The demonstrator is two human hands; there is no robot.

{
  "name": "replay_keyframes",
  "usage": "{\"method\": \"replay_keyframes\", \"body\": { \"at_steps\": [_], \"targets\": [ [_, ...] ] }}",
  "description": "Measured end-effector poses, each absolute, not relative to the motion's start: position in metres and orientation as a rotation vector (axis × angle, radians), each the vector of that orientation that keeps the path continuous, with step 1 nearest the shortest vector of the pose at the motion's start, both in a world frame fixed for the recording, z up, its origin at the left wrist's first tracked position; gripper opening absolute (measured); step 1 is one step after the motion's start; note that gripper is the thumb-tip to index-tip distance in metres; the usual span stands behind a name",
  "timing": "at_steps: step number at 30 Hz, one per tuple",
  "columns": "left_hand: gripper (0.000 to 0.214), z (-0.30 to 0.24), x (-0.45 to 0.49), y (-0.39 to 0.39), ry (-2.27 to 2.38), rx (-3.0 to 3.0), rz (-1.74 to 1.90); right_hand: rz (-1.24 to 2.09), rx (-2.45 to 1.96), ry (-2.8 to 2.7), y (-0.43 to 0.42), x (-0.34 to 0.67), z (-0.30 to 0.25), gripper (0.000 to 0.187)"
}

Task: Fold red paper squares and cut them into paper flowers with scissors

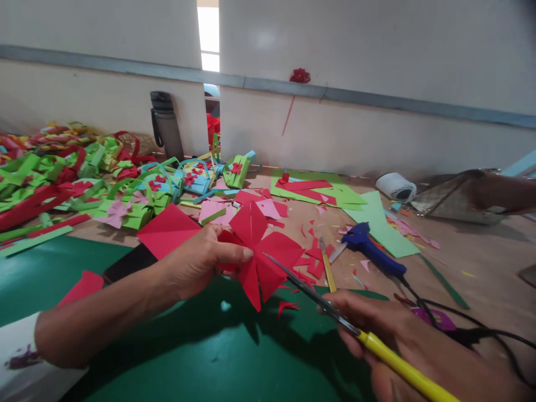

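Note:
My left hand (209,254) pinches a red paper flower (278,248) near its centre, thumb on top. The flower has several pointed petals with slits between them. In my right hand (389,340) are scissors (310,290) with a yellow handle. Their blades look closed, and the tips point at the flower's middle, over a petal. Whether the tips touch the paper I cannot tell. A red paper piece (170,230) lies behind my left wrist. Below the flower is a small red scrap (287,307) on the green mat (188,357).
A blue glue gun (372,248) with a black cable lies right, near a yellow-handled cutter (327,265). Green paper sheets (352,195) and red scraps cover the back. Paper baskets (125,209) pile up left, before a grey bottle (167,125). A bag (456,195) stands at right.

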State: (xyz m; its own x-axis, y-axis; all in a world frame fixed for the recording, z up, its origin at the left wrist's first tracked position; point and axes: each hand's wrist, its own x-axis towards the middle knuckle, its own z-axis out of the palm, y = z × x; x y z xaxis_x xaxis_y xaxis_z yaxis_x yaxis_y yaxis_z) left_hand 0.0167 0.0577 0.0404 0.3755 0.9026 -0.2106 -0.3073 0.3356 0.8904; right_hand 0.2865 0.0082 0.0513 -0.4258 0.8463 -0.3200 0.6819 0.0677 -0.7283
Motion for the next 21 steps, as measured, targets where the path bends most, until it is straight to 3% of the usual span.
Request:
{"method": "replay_keyframes", "body": {
  "at_steps": [4, 12, 15, 21],
  "targets": [
    [0.010, 0.040, 0.017, 0.057, 0.840, 0.876, 0.931, 1.213, -1.644, -2.172, 0.009, 0.283, 0.052, 0.036],
    [0.010, 0.038, 0.017, 0.058, 0.874, 0.877, 0.920, 1.119, -1.571, -2.199, 0.011, 0.279, 0.053, 0.029],
    [0.011, 0.038, 0.017, 0.058, 0.870, 0.872, 0.923, 1.245, -1.551, -2.169, 0.009, 0.284, 0.050, 0.040],
    [0.011, 0.038, 0.017, 0.058, 0.876, 0.860, 0.923, 1.385, -1.506, -2.177, 0.009, 0.289, 0.048, 0.038]
  ]
}}
